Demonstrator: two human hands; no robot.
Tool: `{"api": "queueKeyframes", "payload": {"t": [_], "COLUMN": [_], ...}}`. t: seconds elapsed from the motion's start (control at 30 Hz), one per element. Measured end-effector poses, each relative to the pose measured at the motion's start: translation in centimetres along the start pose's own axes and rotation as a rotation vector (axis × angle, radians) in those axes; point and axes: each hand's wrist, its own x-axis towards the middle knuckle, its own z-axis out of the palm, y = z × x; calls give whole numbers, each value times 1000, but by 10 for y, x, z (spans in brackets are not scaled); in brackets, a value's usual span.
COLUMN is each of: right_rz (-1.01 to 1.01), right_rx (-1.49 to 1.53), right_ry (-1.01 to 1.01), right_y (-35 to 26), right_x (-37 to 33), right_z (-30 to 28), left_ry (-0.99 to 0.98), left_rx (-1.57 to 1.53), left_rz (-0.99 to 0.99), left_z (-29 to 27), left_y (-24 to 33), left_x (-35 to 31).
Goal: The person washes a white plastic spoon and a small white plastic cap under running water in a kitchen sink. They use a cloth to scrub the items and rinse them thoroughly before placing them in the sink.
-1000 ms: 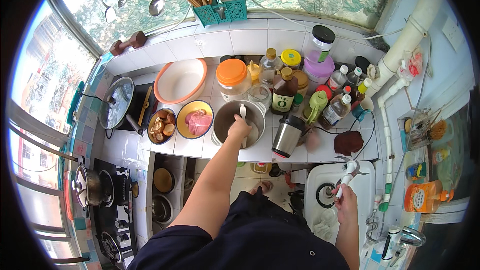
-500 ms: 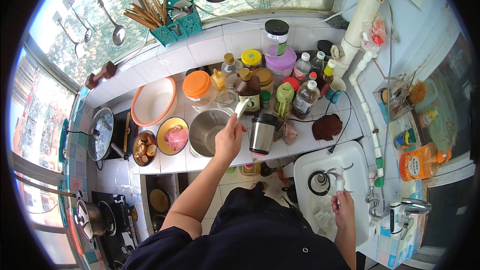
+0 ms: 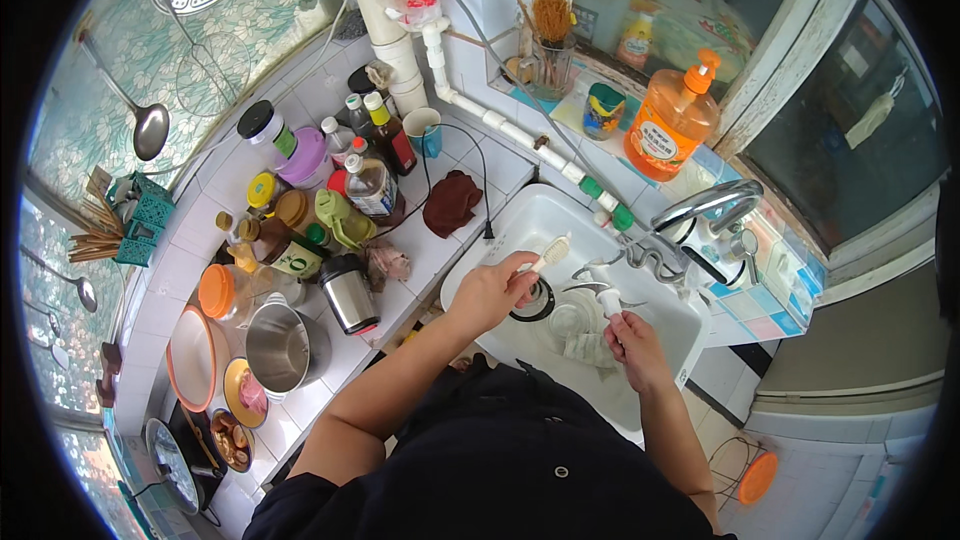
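Note:
My left hand (image 3: 488, 292) is closed on a slim white brush-like tool (image 3: 552, 252), its pale head pointing up and right over the sink (image 3: 470, 275). My right hand (image 3: 636, 350) grips the white shaft of a chopper blade (image 3: 609, 300), whose curved metal blades spread out at its far end. Both hands are above the white basin, apart from each other. Below them in the basin lie a black ring (image 3: 534, 315), a clear round lid-like piece (image 3: 574, 315) and a crumpled whitish cloth (image 3: 590, 349). The fingers partly hide the tool's handle.
Left on the tiled counter stand a steel pot (image 3: 283, 348), a bowl of raw meat (image 3: 252, 395), a bowl of mushrooms (image 3: 230, 440), a steel tumbler (image 3: 349, 295) and several bottles. A chrome faucet (image 3: 705, 204) and an orange soap bottle (image 3: 672, 125) are beyond the sink.
The view has turned right toward the sink. My left hand has moved from above the steel pot to over the sink, carrying the white tool. My right hand still holds the chopper blade.

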Motion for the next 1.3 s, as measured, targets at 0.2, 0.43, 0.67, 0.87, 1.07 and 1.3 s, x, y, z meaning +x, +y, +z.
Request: {"api": "queueKeyframes", "payload": {"t": [0.2, 0.43, 0.67, 0.87, 1.07, 1.3], "right_rz": [-18, -28, -34, 5, -1, 50], "right_rx": [-5, 85, 124, 166, 276, 436], "right_ry": [71, 92, 94, 104, 98, 2], "right_y": [0, -4, -3, -13, -23, -29], "right_x": [2, 3, 0, 1, 6, 12], "right_z": [-17, -32, -38, -28, -11, -11], "left_ry": [-81, -167, -128, -85, 139, 95], "left_rx": [-41, -63, 69, 236, 692, 597], "left_rz": [56, 30, 209, 404, 635, 478], "left_z": [27, 40, 51, 40, 59, 64], "left_y": [8, 18, 25, 46, 50, 41], "left_x": [19, 44, 44, 31, 26, 24]}}
